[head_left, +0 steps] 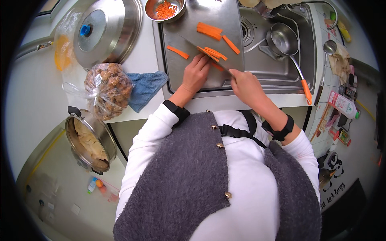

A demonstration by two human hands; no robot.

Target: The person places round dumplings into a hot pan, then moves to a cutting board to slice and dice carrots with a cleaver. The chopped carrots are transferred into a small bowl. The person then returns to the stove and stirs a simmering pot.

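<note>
My right hand (248,87) is closed on the handle of a kitchen knife (208,53), whose blade slants up and left over a stainless steel board (178,70). Against the blade's near side rest the fingertips of my left hand (197,70); whether they press on a carrot piece under them is hidden. Thin carrot strips (219,53) lie along the blade's far side. Farther back are a stack of carrot slices (209,30) and a single stick (230,44). Another carrot stick (178,52) lies at the left. A metal bowl (147,13) at the board's back left holds diced carrot (166,10).
Right of the board is a steel sink (271,67) with a small saucepan (283,39) and an orange-handled utensil (306,92). At left are a large pot lid (120,36), a tied bag of brown food (110,90), a blue cloth (146,87) and a pot (111,144).
</note>
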